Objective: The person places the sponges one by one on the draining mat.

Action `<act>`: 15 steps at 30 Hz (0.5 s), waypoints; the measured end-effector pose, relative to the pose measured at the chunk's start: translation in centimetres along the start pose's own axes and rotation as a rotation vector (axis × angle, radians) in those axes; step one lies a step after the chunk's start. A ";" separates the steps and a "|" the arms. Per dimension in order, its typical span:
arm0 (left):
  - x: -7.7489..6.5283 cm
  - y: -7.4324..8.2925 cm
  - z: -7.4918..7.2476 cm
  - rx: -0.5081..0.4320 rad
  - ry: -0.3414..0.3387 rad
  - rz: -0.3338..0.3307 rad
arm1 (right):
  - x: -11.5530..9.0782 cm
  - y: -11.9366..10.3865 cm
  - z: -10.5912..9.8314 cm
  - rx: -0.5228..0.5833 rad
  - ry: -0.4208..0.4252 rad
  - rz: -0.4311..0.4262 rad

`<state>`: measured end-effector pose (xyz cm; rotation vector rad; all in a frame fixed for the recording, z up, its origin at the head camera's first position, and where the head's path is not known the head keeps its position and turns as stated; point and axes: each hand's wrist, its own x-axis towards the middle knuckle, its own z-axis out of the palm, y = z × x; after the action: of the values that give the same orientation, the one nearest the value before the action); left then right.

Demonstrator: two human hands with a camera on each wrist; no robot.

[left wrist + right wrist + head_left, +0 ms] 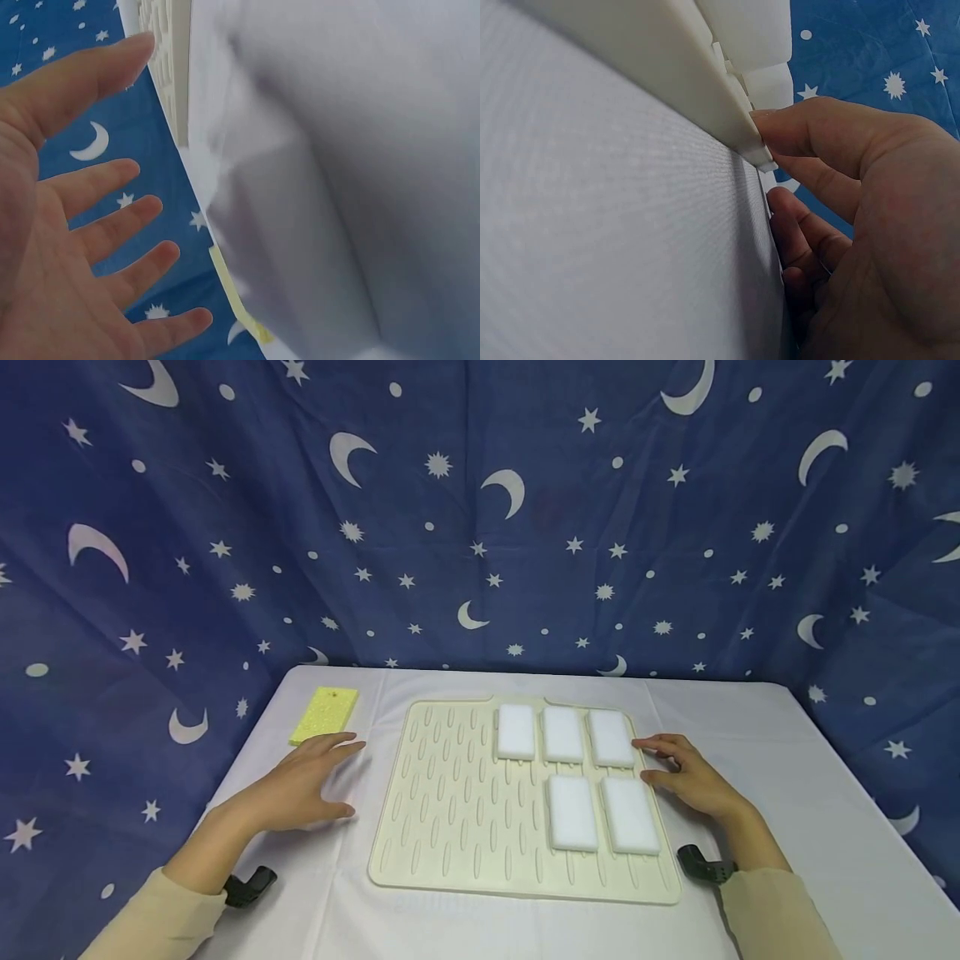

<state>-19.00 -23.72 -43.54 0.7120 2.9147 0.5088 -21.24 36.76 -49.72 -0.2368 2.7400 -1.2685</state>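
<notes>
A cream drying mat (465, 793) with raised oval ridges lies on the table. On its right half sit several white rectangular sponge blocks (573, 814), in two rows. My right hand (693, 777) is at the mat's right edge, thumb and forefinger apart. The right wrist view shows the thumb (802, 131) right at the rim of the mat, with the other fingers low beside the tabletop. My left hand (300, 785) hovers left of the mat, fingers spread and holding nothing. Just beyond it is a yellow sponge (326, 714), partly behind the fingers.
A white cloth (750, 727) covers the table, with soft creases. Behind and to the sides hangs a blue curtain (555, 568) with moons and stars. Dark wrist straps (251, 887) sit at both sleeve ends.
</notes>
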 end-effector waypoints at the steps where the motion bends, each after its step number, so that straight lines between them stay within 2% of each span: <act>1: -0.1 -0.2 -0.1 -0.001 -0.002 0.000 | 0.0 0.0 0.0 0.001 0.001 0.002; 15: -2.0 -2.2 -1.3 -0.038 -0.031 -0.026 | 0.0 -0.2 0.0 0.006 -0.002 0.003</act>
<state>-18.42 -26.89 -43.03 0.6703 2.8739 0.5441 -21.20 36.70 -49.56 -0.2333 2.7328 -1.2752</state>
